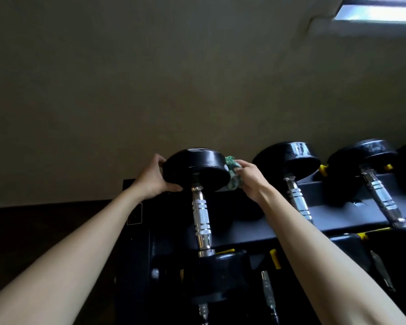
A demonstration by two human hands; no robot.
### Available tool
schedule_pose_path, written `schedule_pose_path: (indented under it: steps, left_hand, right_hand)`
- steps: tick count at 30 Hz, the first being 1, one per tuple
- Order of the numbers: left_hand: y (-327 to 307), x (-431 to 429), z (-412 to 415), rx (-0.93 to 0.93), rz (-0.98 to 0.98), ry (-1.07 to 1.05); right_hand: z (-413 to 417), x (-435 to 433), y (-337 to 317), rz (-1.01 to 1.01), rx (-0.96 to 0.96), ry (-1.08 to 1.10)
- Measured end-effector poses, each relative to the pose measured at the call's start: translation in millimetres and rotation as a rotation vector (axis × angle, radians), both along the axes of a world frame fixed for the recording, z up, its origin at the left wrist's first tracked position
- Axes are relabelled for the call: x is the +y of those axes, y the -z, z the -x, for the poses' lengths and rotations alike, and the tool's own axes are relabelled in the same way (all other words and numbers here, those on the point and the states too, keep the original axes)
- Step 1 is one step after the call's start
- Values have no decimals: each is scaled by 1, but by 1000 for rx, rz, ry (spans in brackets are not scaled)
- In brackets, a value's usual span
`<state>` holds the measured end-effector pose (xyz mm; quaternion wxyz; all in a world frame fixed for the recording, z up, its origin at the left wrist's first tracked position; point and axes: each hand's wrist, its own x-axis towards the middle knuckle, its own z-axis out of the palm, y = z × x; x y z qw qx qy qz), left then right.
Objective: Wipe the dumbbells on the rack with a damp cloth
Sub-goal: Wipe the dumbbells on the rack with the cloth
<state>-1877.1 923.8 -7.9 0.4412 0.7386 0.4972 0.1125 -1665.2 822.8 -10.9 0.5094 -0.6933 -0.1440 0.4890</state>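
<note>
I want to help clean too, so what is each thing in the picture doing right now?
left hand: grips the first dumbbell's far head
right hand: presses the green cloth against that head
green cloth: bunched, touching the head
first dumbbell: on the rack, held
second dumbbell: on the rack, untouched
third dumbbell: on the rack, untouched

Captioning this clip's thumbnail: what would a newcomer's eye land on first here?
Two bare arms reach to the leftmost dumbbell on the rack: the left hand grips its far head while the right hand presses a green cloth against that head's right side. More chrome-handled dumbbells line up to the right, under a bright window at top right.
</note>
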Motion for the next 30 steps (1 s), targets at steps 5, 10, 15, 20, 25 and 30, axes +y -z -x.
schedule_pose_path:
  steps: [5,10,15,20,25,30]
  left_hand:
    - [0,3,-2,57,39,-5]
    - [1,-3,-5,-10,88,-81]
    - [0,-6,-1,-93,139,-106]
    - [-6,6,19,-43,232,74]
    - [-8,12,33,-98,220,-182]
    - [1,8,37,-122,209,-359]
  right_hand:
    - [13,-5,-20,-47,-219,47]
    - [41,-4,-25,-47,-526,94]
    - [69,9,-43,-51,-855,-2]
    - [94,43,-68,-3,-1016,-239]
    - [89,69,-88,131,-987,-505]
    - [76,63,-81,-6,-945,-650]
